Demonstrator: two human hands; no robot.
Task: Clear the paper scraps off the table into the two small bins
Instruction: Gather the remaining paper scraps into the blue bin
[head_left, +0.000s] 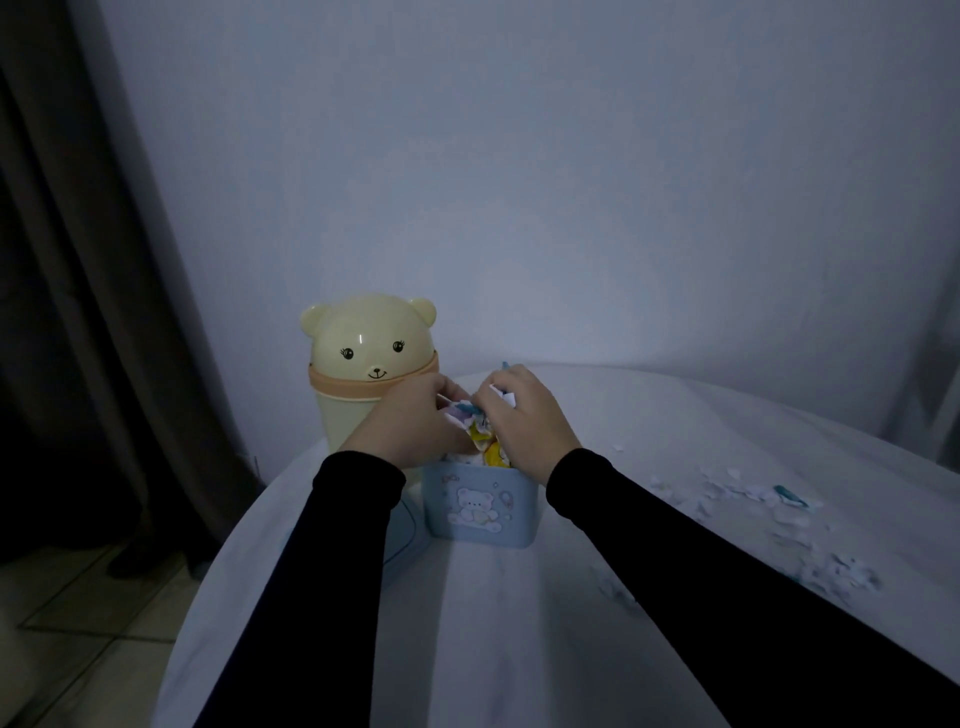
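Observation:
A small blue bin (478, 506) with a bear picture stands on the white table (519, 623), stuffed with crumpled paper scraps (485, 441). Both hands meet just above its opening. My left hand (410, 423) and my right hand (522, 421) each clutch paper from the heap, fingers curled around it. Behind and to the left stands a cream bear-shaped bin (366, 364) with its domed lid shut. Loose white and blue scraps (753, 499) lie scattered on the table's right side.
A dark curtain (78, 312) hangs at the left beside tiled floor (78, 623). The table's left edge runs close to the bear-shaped bin. A plain wall rises behind the table.

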